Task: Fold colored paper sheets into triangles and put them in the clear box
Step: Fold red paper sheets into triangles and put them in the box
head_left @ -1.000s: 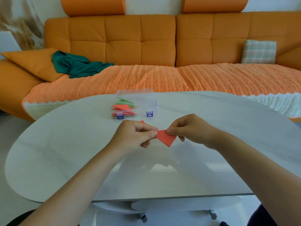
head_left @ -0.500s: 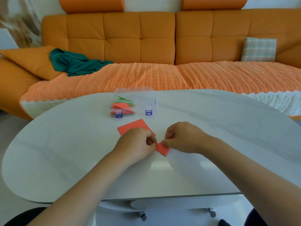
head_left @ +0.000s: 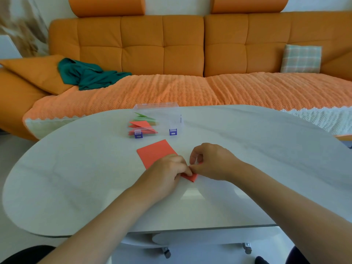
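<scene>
While the clear box on the white table holds red triangles and green triangles at its left end, the left hand and right hand each pinch the folded red paper with curled fingers, beside a flat red sheet.

A long white oval table with a glossy top stands low on small castors. Toward its far edge, a little left of centre, sits a clear plastic box with two purple latches. Nearer lies a flat red paper sheet and, just right of its near end, a small folded red paper piece, mostly covered.
</scene>
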A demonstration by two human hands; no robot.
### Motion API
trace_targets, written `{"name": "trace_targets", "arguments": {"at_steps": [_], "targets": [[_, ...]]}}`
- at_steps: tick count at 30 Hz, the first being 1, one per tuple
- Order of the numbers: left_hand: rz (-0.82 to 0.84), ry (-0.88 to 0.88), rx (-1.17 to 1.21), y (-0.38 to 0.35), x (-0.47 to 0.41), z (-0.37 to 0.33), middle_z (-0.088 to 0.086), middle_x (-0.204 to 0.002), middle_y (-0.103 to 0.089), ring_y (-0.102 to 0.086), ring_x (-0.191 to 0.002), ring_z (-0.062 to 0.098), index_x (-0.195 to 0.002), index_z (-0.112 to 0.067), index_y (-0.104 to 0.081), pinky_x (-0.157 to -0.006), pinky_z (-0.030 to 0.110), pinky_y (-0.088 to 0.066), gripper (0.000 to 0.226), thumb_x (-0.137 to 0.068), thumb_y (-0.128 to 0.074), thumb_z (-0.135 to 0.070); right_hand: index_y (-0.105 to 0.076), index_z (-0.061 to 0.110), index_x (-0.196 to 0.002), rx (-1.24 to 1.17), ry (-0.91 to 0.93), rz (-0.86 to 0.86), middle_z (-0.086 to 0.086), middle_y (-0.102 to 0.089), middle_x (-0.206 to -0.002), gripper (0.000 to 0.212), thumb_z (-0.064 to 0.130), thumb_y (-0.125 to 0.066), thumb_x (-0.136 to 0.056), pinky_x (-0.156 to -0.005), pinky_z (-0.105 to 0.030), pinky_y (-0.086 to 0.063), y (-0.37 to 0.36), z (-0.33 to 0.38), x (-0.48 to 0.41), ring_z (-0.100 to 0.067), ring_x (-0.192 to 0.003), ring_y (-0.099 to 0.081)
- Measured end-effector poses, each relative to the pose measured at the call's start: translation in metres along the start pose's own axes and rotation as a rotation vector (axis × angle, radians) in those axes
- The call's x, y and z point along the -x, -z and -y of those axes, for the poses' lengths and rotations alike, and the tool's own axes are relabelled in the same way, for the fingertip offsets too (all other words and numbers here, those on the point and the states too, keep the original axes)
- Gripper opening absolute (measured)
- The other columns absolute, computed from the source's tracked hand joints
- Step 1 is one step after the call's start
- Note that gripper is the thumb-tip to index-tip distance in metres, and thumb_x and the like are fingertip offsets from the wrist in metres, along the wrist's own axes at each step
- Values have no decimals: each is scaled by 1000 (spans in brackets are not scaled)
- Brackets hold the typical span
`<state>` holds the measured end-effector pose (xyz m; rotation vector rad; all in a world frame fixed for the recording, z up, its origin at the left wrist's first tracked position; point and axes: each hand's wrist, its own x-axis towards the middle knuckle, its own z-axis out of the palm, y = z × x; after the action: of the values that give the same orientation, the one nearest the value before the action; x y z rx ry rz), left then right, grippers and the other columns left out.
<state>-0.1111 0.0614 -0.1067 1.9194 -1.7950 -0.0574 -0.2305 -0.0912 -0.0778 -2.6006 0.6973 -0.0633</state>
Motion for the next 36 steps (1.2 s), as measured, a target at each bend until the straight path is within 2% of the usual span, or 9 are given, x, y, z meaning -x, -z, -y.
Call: {"name": "trace_targets", "arguments": {"at_steps": [5, 12, 20, 23, 26, 30, 34, 36], "targets": [[-7, -49, -80, -1, 7, -6, -6, -94, -61, -51, -90, 12, -111, -22, -74, -73, 19, -38, 36, -89, -50, -6, -66, 35, -84, -57, 26, -2, 12, -61, -89, 10, 43, -71, -80, -76, -27, -53, -1, -3, 3, -6, -83, -59], [13, -41, -146, -3, 11, -18, -7, -99, -57, -46, -91, 11, -123, -26, -66, -73, 22, -37, 34, -94, -49, -19, -69, 37, -90, -187, 0, 113, 10, -66, -93, 19, 46, -80, -78, -67, -16, -45, 15, -16, 5, -3, -74, -57], [71, -11, -180, 0, 13, -23, -7, -110, -54, -43, -101, 11, -128, -29, -60, -80, 31, -47, 40, -94, -41, -38, -70, 33, -92, -197, -46, 152, 8, -63, -90, 25, 39, -85, -73, -70, -21, -48, 16, -14, -3, -7, -75, -57], [82, -11, -191, 0, 14, -23, -8, -112, -54, -43, -103, 12, -127, -29, -59, -82, 33, -47, 38, -93, -44, -38, -72, 31, -88, -186, -52, 161, 10, -64, -85, 20, 36, -86, -74, -67, -17, -43, 18, -14, -6, -5, -72, -57], [74, -11, -192, 1, 13, -23, -8, -111, -54, -43, -101, 12, -124, -28, -60, -81, 34, -48, 37, -93, -43, -38, -73, 31, -83, -198, -77, 135, 12, -64, -81, 11, 23, -81, -80, -64, -14, -42, 21, -15, -8, -4, -71, -57], [76, 0, -204, 0, 12, -24, -8, -110, -53, -42, -100, 11, -122, -27, -61, -81, 34, -48, 37, -92, -43, -39, -76, 31, -82, -197, -102, 104, 14, -68, -79, 18, 13, -74, -83, -63, -12, -44, 24, -20, -12, -3, -73, -61], [76, 20, -214, -2, 13, -25, -9, -111, -52, -41, -101, 11, -125, -27, -60, -83, 32, -46, 37, -92, -46, -38, -78, 27, -83, -224, -129, 87, 13, -71, -78, 21, 8, -68, -84, -71, -15, -52, 23, -23, -12, -3, -72, -63], [74, 27, -219, -3, 13, -27, -9, -111, -51, -40, -101, 11, -126, -28, -58, -85, 30, -44, 37, -92, -48, -39, -78, 26, -84, -232, -132, 70, 13, -69, -79, 22, 8, -65, -85, -67, -14, -50, 21, -24, -10, -3, -73, -62]]}}
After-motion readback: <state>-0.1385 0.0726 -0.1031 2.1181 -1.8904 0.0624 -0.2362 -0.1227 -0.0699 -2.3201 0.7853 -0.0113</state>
